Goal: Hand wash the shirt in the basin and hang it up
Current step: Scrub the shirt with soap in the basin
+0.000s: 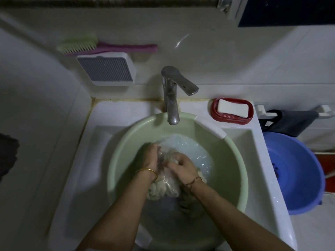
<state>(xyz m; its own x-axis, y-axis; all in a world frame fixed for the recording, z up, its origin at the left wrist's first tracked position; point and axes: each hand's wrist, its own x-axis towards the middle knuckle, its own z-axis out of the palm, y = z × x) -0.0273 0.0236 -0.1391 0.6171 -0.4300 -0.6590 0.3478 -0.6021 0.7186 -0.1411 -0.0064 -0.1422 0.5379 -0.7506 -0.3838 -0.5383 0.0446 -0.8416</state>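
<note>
The shirt (164, 185) lies bunched and wet in the green basin (233, 160), which sits in the sink (253, 142) under the tap (171, 95); both hands clutch it, left hand (147, 156) and right hand (183, 168) pressed close together; the bundle runs from between them back towards the wrists; neither hand is nearer.
</note>
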